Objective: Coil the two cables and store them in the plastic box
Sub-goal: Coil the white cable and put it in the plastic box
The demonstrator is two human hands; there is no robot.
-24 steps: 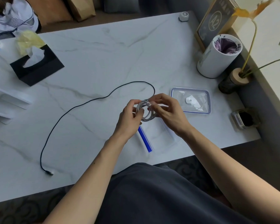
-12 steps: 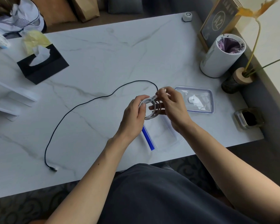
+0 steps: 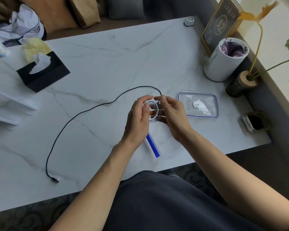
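Cables: one white [image 3: 154, 112], one black [image 3: 83, 112]

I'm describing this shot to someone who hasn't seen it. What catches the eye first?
Both hands, left and right, meet mid-table, holding a coiled white cable. A long black cable snakes uncoiled across the marble table to their left. Right of the hands lies a clear plastic lid with a blue rim.

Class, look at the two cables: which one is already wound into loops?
The white cable, held looped between both hands. The black cable lies stretched out across the table.
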